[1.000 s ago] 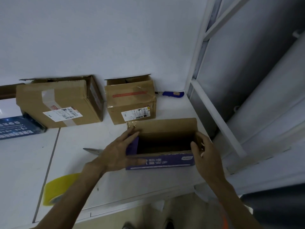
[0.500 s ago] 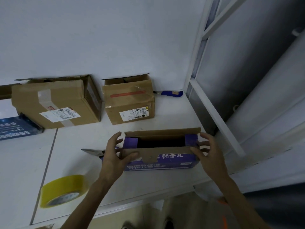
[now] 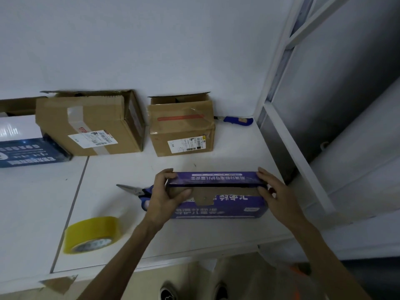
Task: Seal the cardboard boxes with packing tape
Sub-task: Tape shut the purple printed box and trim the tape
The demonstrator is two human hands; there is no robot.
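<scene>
A: Where is the tape lying?

B: The tape (image 3: 92, 234) is lying near the front edge of the table (image 3: 227, 163), toward the left and well apart from both hands. The scissors (image 3: 138, 192) are lying just beside the left hand (image 3: 166, 194), handles partly hidden behind it.

A: And what are the hands doing?

B: The left hand is gripping the left end of the box (image 3: 218, 204), with its fingers curling over the top and its thumb pressing on the brown flap. The box is sitting near the front edge, toward the table's right side. The right hand (image 3: 272, 191) is gripping the right end, fingers curling over the top too.

A: So what is worrying you?

B: 2 hands are pinning the lid, so 0 are free. I am guessing the flap is hanging outside, untucked. If 1 hand is letting go to reach for the tape, the lid is probably springing up, and the tape is then going on crooked. The left forearm is also crossing close to the scissor blades, so a hasty reach is risking a snag. And a hard push is sending the box off the front edge.
</scene>
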